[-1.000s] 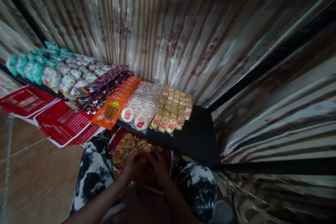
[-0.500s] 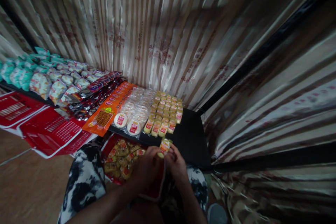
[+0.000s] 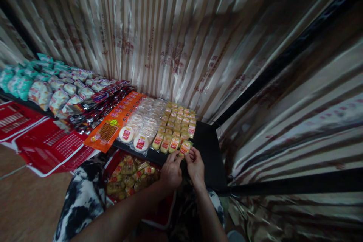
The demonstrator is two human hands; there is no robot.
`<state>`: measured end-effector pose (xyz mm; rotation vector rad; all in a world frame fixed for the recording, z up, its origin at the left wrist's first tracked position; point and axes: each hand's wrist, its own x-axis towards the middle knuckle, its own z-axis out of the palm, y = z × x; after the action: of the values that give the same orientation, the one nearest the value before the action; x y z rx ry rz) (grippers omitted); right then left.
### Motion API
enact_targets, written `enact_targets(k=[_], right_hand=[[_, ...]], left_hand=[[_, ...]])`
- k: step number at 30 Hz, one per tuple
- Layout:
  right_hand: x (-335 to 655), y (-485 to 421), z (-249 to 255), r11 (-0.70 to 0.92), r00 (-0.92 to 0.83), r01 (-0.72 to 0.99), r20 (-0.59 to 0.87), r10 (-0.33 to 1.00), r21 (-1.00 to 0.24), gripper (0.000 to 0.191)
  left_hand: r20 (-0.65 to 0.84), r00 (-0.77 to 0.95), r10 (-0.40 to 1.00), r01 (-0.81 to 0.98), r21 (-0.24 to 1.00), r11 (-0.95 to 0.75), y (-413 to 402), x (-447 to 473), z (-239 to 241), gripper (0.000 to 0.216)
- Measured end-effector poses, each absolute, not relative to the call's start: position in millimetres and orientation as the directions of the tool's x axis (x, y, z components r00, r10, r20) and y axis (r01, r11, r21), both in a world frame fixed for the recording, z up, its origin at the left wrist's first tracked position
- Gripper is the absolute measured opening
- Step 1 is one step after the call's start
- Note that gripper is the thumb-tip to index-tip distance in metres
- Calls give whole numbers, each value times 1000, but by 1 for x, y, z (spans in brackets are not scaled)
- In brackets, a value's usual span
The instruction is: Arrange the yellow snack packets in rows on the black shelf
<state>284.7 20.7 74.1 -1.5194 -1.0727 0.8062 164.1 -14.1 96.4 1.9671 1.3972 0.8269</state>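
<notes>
Between the fingertips of my left hand (image 3: 171, 169) and my right hand (image 3: 195, 164) is a small yellow wrapped snack packet (image 3: 185, 147) with an orange-red label. Both hands are closed on its lower edge and sides. It is at the front right end of the rows of matching yellow packets (image 3: 172, 126), which stand on the black shelf (image 3: 208, 147). Whether its base touches the shelf is hidden by my fingers. Below my left forearm, a red basket (image 3: 167, 217) between my knees holds many loose yellow packets (image 3: 133, 176).
Left of the rows lie clear-wrapped round white crackers (image 3: 144, 121), an orange snack bag (image 3: 109, 130), dark red packets (image 3: 99, 106), and white and teal bags (image 3: 21, 83). A striped curtain (image 3: 170, 26) hangs behind. A black post (image 3: 255, 72) slants up at the right.
Both hands have moved up and forward with the yellow packet, from above the basket's edge to the front of the packet rows. The view has shifted slightly.
</notes>
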Motion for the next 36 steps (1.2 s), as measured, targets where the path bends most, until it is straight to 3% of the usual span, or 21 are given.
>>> enact_targets(k=[14, 21, 26, 32, 36], right_hand=[[274, 21, 68, 34, 385, 389, 197, 902, -920, 55], [273, 21, 65, 23, 343, 464, 203, 917, -885, 45], [272, 21, 68, 28, 342, 516, 235, 910, -856, 48], [258, -4, 80, 68, 464, 492, 327, 823, -868, 46], [241, -37, 75, 55, 311, 454, 216, 925, -889, 35]], left_hand=[[130, 245, 961, 672, 691, -265, -9, 159, 91, 51], [168, 216, 962, 679, 682, -271, -7, 158, 84, 50], [173, 223, 959, 658, 700, -279, -9, 158, 85, 48], [244, 180, 953, 562, 769, -304, -31, 140, 85, 34], [164, 201, 966, 581, 774, -252, -60, 110, 62, 24]])
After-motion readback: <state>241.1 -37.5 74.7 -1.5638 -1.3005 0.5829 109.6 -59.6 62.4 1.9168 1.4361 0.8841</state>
